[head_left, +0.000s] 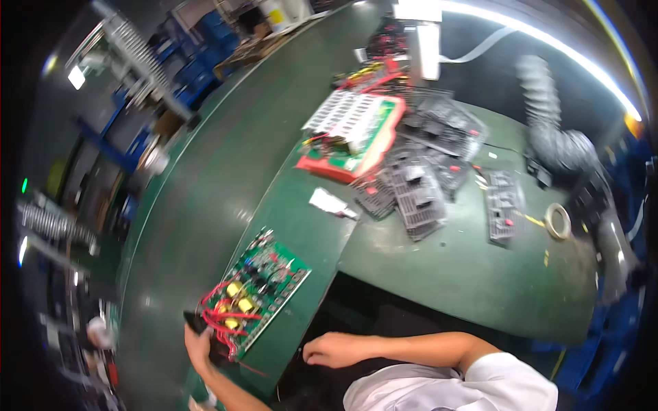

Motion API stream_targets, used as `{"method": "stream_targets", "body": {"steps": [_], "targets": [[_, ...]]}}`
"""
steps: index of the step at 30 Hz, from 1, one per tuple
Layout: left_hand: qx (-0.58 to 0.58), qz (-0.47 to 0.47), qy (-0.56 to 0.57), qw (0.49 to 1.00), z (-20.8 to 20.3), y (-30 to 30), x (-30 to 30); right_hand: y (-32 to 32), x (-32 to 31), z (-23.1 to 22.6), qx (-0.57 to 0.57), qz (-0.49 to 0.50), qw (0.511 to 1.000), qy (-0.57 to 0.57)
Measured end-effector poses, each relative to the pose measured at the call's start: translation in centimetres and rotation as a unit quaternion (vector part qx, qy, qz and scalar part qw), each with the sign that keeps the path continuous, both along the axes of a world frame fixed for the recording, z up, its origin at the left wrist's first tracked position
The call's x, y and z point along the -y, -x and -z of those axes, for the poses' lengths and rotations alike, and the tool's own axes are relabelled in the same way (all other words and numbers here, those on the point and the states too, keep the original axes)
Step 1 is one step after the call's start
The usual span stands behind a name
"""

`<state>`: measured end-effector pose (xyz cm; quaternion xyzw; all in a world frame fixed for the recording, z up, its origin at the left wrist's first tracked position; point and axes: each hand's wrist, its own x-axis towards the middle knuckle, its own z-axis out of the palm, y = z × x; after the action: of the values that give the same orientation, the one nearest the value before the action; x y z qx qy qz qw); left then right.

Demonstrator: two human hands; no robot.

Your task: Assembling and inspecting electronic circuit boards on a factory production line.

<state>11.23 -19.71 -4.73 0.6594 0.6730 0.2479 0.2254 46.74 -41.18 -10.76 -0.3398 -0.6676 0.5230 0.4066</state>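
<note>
The left hand was brought up from the lower edge, with its forearm slanted up and to the left and its fingers pointed away from the body. It was placed at the near left corner of a circuit board, where a dark piece was met by the fingertips. Whether that piece was gripped or only touched could not be told, as the fingers were blurred. The right hand was held to the right of the board and apart from it, over the dark gap beside the bench edge. Its forearm was stretched almost level from a white sleeve, and its fingers were curled in loosely; whether anything was enclosed by them could not be seen.

The board was laid on the green bench, turned slantwise, with its far end to the upper right. Its green face was crowded with small parts, and its right edge was lined by a pale strip. Blocky yellow components were set in its nearer half, and red wires were looped over them and bunched toward the left hand. A white tube was left beyond the board.
</note>
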Motion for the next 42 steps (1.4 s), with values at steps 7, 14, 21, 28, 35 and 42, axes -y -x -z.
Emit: {"method": "stream_targets", "body": {"steps": [7,14,21,28,35,42], "targets": [[-0.181,-0.066,-0.088,0.977,-2.3,-3.0,1.2,-1.4,-0.9,-2.0,0.027,0.005,0.994,0.102],[-0.077,0.155,-0.135,0.976,-7.9,-15.1,1.1,-0.3,-0.7,-0.8,0.126,0.001,0.991,0.048],[-0.022,0.371,-0.09,0.924,-9.9,-24.1,-1.5,-2.1,0.3,0.0,0.142,0.01,0.986,0.083],[0.007,0.437,-0.142,0.888,-10.9,-27.0,-1.1,-10.2,3.9,-5.0,0.145,0.141,0.977,0.068],[0.015,0.43,-0.1,0.897,-12.1,-23.8,-1.4,-24.3,4.8,-8.2,0.382,0.577,0.712,-0.116],[0.018,0.416,-0.106,0.903,-12.7,-24.1,-0.4,-43.2,1.4,-3.3,0.299,0.73,0.614,-0.02]]}}
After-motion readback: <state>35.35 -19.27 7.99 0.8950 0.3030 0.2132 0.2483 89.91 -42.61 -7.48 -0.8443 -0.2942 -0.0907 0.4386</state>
